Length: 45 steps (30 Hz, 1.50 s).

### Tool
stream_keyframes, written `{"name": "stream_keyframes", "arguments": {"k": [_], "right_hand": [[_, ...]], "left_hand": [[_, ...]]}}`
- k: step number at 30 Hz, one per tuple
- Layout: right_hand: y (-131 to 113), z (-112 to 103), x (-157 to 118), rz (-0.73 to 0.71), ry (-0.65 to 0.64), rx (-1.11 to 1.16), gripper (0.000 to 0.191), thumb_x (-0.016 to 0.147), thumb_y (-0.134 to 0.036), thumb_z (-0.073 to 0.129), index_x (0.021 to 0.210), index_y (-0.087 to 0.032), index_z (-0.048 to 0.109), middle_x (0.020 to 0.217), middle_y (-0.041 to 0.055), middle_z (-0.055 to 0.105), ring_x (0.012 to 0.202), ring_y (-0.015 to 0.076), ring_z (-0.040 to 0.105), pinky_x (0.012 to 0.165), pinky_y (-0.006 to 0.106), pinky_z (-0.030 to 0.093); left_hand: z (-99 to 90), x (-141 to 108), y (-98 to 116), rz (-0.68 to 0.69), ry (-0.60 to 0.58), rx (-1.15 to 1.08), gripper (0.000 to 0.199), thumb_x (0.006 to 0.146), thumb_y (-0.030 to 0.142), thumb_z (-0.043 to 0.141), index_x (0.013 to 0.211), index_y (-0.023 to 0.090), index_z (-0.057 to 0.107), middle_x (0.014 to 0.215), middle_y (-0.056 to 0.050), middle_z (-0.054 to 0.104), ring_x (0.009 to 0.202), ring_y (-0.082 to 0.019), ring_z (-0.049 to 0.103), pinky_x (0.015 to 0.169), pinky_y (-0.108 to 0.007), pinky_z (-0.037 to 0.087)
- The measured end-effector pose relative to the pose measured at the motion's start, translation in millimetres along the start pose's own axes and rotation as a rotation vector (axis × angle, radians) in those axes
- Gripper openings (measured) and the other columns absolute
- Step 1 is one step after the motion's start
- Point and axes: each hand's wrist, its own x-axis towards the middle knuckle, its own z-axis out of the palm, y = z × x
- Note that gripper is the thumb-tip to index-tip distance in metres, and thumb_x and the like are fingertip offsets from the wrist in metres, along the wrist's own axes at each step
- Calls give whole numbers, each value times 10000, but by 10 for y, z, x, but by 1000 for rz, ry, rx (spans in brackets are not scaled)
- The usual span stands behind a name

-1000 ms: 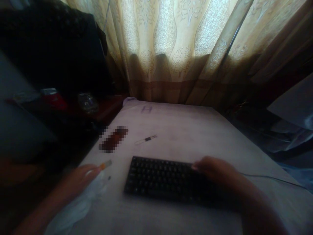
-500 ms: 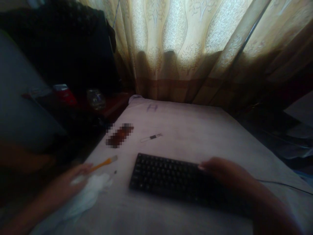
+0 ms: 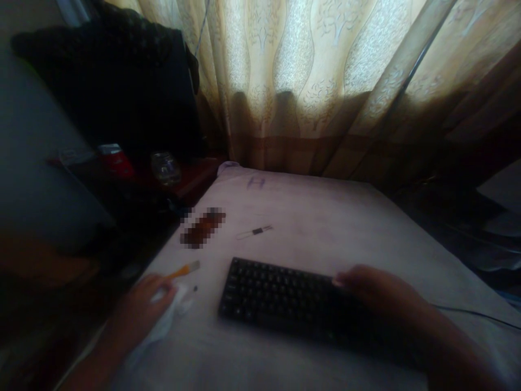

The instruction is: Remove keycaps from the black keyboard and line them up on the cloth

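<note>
Cream patterned curtain fabric [image 3: 293, 81] hangs lit from behind, beyond a bench [image 3: 313, 212] spread with pale cloth. To the left stands a large dark panel [image 3: 134, 103]. On the bench's near part lies a black keyboard [image 3: 277, 298], slightly slanted. Over its right portion sits the right hand [image 3: 362, 285], fingers touching the far edge; shadow and blur mean I cannot tell whether they grip it. The left hand [image 3: 142, 304] rests left of the keyboard, apart from it, above a crumpled white sheet [image 3: 165, 326]. Its fingers curl at the orange handle of a brush [image 3: 185, 270], though whether they clasp it I cannot tell. Near the brush's bristles is a tiny dark bit [image 3: 195, 288].
</note>
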Motion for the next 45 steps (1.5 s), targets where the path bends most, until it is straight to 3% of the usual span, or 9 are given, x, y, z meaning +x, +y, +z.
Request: {"name": "stream_keyframes", "arguments": {"k": [7,13,17,20,26,30,36,40,45], "right_hand": [[-36,-7,-15,-4,33,23,253,844,-313,486,900,-288,731,910,48,713,829,224,650,738,304,465],[-32,-21,-29,-17,53,6,250,839,-327,491,886,-276,732,878,51,711,791,223,654,705,303,472],[-4,4,-28,-30,82,10,251,845,-345,492,884,-278,731,859,47,712,775,218,653,688,294,471],[-2,9,-30,-32,86,21,243,842,-331,497,890,-279,730,867,46,714,783,217,653,685,293,472],[-40,-3,0,-34,86,-2,257,843,-249,487,945,-268,723,933,59,699,833,218,648,737,310,466],[-272,123,119,-64,198,-13,298,862,-193,458,1027,-260,696,1015,62,670,862,202,636,746,296,452],[-573,391,237,-159,108,-37,249,880,-250,484,1006,-296,694,981,56,658,834,209,620,717,298,420],[-422,415,154,-66,117,-71,261,890,-262,467,1021,-308,687,967,64,652,788,200,610,671,288,398],[-102,371,5,49,151,-101,298,905,-255,428,1050,-327,678,992,46,643,795,181,614,670,272,393]], "left_hand": [[-131,649,573,122,99,-185,230,818,410,474,764,214,580,847,2,612,825,-165,593,768,-265,438],[284,1100,841,26,10,-217,170,775,349,519,746,206,608,843,-16,651,806,-180,609,732,-270,448],[635,1037,859,73,-28,-186,172,767,317,517,761,186,629,886,-69,654,864,-222,607,793,-323,447],[751,987,814,119,-65,-193,210,770,334,514,808,179,651,925,-86,666,956,-244,591,876,-350,428],[470,1130,564,71,-71,-272,454,824,471,406,1064,150,620,1061,-90,662,945,-216,629,787,-305,498],[303,1029,587,116,125,-269,382,845,440,405,1024,184,625,1072,-66,657,974,-216,609,851,-333,476],[601,724,789,357,125,-138,257,862,282,400,958,197,623,1004,-65,671,969,-222,589,883,-378,460],[803,683,724,369,119,-100,257,858,229,387,949,180,623,994,-80,671,973,-234,582,886,-405,461],[823,700,680,430,134,-25,286,887,267,367,934,173,633,974,-89,678,937,-241,590,867,-413,462]]}}
